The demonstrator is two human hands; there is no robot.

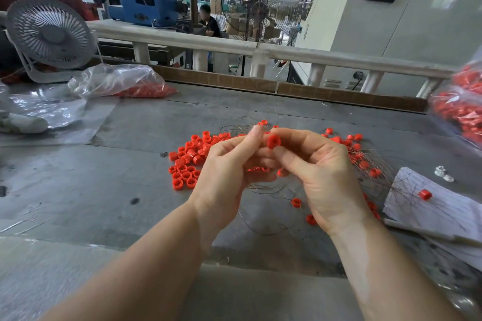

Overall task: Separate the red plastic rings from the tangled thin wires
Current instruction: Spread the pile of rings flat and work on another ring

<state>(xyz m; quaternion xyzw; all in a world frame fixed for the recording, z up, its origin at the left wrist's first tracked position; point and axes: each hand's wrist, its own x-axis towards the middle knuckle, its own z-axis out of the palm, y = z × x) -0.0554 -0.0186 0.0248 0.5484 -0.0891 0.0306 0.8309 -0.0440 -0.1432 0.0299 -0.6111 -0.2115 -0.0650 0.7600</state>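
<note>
A small red plastic ring point(273, 141), short and tube-shaped with a moulded cross inside its bore, is held up over the middle of a grey work table point(130, 138). The person's right hand point(320, 177) pinches it between thumb and forefinger, the other fingers loosely curled. The left hand point(227, 167), touching the right, has its fingers curled around a bundle of tangled thin metal wires point(263, 187), forefinger and thumb raised just left of the ring; whether a wire runs through the ring cannot be told.

The ring looks light, rigid and smooth, so a pinch across its outer wall seems the firm hold, and it could slip from the fingertips. The wires look springy and fine, likely to snag and whip back; gripping them close to the ring seems wise.

The wires loop out under both hands and to the right, with more red rings strung among them point(365, 161). A heap of freed red rings point(190, 159) lies on the table just left of the hands. At near right is a sheet of lined paper point(443, 206) with one red ring on it. At far left lie a clear plastic bag of red rings point(125, 83) and a small grey desk fan point(49, 34); another filled bag point(461, 109) sits at the right edge
</note>
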